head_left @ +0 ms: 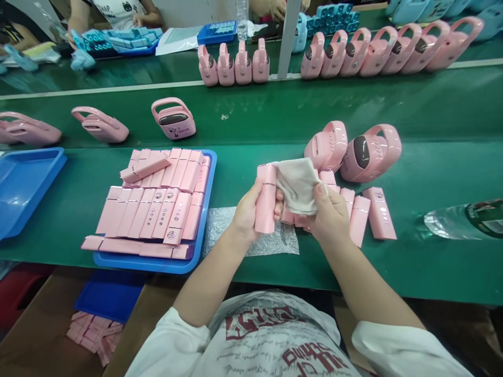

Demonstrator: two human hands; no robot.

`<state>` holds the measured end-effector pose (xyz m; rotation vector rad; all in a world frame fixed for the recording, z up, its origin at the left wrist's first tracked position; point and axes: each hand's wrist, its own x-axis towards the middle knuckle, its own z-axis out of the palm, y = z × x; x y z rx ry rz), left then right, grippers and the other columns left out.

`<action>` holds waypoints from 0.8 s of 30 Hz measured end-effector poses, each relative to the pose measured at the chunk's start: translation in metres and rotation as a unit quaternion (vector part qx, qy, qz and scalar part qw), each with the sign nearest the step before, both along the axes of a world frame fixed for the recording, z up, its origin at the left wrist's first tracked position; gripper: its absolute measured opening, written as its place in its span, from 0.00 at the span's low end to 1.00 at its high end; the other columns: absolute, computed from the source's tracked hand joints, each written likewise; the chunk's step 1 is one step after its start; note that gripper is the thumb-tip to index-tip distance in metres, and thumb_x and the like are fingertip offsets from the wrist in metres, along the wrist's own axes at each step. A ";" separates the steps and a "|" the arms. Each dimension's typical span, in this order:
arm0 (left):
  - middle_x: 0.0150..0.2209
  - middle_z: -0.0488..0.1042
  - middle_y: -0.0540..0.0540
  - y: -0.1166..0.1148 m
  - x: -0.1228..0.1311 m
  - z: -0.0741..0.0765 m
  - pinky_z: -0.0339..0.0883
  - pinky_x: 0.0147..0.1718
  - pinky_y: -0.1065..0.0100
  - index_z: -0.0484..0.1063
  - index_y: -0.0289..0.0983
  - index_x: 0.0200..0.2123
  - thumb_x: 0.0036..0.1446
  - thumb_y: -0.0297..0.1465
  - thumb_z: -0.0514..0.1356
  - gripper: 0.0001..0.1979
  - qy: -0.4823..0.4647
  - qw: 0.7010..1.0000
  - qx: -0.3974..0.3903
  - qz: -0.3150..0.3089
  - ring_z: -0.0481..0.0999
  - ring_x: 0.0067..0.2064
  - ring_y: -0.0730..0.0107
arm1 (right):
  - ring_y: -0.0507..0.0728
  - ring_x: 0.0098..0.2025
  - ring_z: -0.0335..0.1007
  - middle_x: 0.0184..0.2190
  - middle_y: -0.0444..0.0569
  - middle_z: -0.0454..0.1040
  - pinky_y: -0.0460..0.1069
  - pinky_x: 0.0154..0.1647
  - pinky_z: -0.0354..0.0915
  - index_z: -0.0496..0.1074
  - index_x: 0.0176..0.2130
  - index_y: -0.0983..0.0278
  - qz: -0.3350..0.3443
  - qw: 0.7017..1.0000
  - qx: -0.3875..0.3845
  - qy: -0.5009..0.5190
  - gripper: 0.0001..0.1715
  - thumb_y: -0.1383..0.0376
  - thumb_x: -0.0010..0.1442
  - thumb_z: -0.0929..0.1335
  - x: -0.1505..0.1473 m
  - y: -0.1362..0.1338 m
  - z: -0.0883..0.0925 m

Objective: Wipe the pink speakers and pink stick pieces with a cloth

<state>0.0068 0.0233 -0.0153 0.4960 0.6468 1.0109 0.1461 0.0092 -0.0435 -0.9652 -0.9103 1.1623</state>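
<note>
Two bare forearms (212, 264) slant inward over the near edge of the surface (416, 269), with both elbows spread on its near side. The left hand (245, 213) is raised above the surface in a closed grip, its thumb pointing forward and its fingertips (279, 203) curling round from the far side. The right hand (333, 215), level with it over the surface, pinches with thumb extended forward and inward.

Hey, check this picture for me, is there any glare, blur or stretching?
Head view: small bright highlights on the glossy pink cases; head view: wide-angle stretching toward the edges, as on the bottle; head view: bottle label too soft to read; head view: held pink bar and cloth fairly clear.
</note>
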 end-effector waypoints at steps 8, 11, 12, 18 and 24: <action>0.50 0.68 0.35 0.018 -0.022 -0.023 0.62 0.53 0.58 0.63 0.33 0.57 0.62 0.38 0.55 0.23 0.618 0.756 0.202 0.074 0.69 0.54 0.54 | 0.56 0.44 0.77 0.35 0.46 0.79 0.52 0.49 0.74 0.77 0.35 0.64 -0.155 0.982 0.040 0.101 0.15 0.54 0.58 0.70 0.016 0.018 0.019; 0.51 0.65 0.31 0.020 -0.022 -0.026 0.58 0.56 0.52 0.58 0.29 0.62 0.62 0.35 0.52 0.27 0.708 0.676 0.204 -0.032 0.66 0.57 0.47 | 0.56 0.44 0.77 0.36 0.47 0.78 0.52 0.46 0.75 0.76 0.36 0.65 -0.172 0.977 0.022 0.127 0.14 0.57 0.58 0.69 0.022 0.025 0.022; 0.51 0.65 0.31 0.019 -0.021 -0.026 0.59 0.56 0.52 0.59 0.29 0.62 0.62 0.35 0.52 0.27 0.710 0.671 0.207 -0.046 0.66 0.56 0.47 | 0.56 0.43 0.77 0.36 0.48 0.78 0.52 0.45 0.75 0.76 0.36 0.65 -0.171 0.976 0.018 0.133 0.14 0.57 0.58 0.69 0.022 0.026 0.022; 0.48 0.71 0.34 0.006 -0.011 -0.012 0.65 0.50 0.56 0.63 0.33 0.60 0.63 0.38 0.50 0.25 0.730 0.631 0.245 -0.094 0.73 0.51 0.49 | 0.54 0.38 0.78 0.34 0.48 0.79 0.48 0.39 0.77 0.75 0.35 0.68 -0.183 0.963 -0.051 0.190 0.11 0.61 0.57 0.69 0.020 0.034 0.013; 0.44 0.75 0.34 0.027 -0.021 0.025 0.67 0.44 0.58 0.73 0.35 0.48 0.58 0.42 0.58 0.20 0.768 0.568 0.265 -0.132 0.76 0.47 0.46 | 0.60 0.50 0.75 0.41 0.52 0.79 0.51 0.41 0.77 0.76 0.35 0.64 -0.147 0.958 -0.084 0.233 0.09 0.61 0.58 0.68 0.027 0.038 0.007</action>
